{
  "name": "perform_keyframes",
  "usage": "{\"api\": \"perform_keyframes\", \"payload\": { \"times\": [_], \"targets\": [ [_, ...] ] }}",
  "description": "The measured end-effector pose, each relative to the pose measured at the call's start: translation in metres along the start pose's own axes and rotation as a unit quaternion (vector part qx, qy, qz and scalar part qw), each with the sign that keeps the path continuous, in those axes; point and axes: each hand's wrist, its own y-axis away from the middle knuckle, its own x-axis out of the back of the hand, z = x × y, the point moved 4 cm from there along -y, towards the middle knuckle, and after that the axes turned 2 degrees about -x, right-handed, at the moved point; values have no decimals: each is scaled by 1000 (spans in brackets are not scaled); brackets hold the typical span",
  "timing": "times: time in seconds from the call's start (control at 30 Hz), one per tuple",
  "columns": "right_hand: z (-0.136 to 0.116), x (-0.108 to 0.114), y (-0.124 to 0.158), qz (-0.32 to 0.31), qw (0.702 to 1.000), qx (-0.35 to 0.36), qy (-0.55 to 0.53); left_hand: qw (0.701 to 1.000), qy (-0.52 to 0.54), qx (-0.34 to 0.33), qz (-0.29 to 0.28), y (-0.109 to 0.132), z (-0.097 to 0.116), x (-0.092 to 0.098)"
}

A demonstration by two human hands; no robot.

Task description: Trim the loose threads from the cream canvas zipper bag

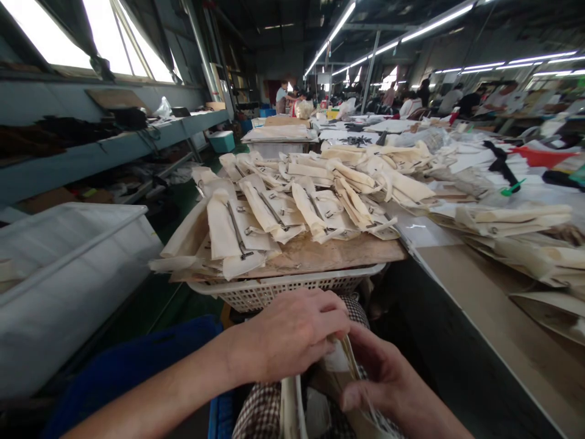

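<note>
My left hand (287,335) and my right hand (386,375) are low in the middle of the view, over my lap. Both are closed on a cream fabric piece (340,366) held between them, its lower part hanging down past a strap (290,408). The fingers of both hands pinch its upper edge. Just beyond the hands a wooden board (320,253) rests on a white plastic basket (274,289). The board carries several folded cream fabric pieces with metal clasps (256,222).
A white plastic bin (68,274) stands at the left, with grey shelving (91,152) behind it. A long table (479,292) at the right holds more cream fabric stacks (512,222). Other people work at the far end of the hall (283,94).
</note>
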Motion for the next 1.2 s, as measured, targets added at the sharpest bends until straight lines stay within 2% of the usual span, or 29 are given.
{"api": "perform_keyframes", "payload": {
  "times": [0.17,0.4,0.73,0.83,0.9,0.97,1.0,1.03,1.1,1.17,1.2],
  "targets": [
    [-6,-3,-4,-19,1000,-2,10,996,-71,-18,-47,-2,3,5],
    [1,-3,-7,-27,999,20,-4,993,-98,-43,-39,0,6,3],
    [-2,0,-9,-29,999,32,29,996,-65,-53,-15,-4,5,0],
    [-14,5,-3,0,996,35,85,998,-42,-49,-1,-7,4,-3],
    [-28,12,9,79,985,26,153,998,-39,-48,3,-9,3,-6],
    [-45,16,28,188,953,32,237,998,-44,-41,1,-11,2,-8],
    [-53,14,38,225,928,49,292,998,-46,-36,1,-12,0,-9],
    [-60,9,46,235,900,78,360,998,-46,-32,2,-12,-1,-9],
    [-64,-12,57,174,819,169,521,999,-38,-30,8,-13,-4,-9],
    [-52,-33,62,90,707,254,654,999,-29,-33,15,-13,-8,-8],
    [-42,-39,62,69,654,279,700,999,-24,-38,17,-13,-11,-8]
  ]
}}
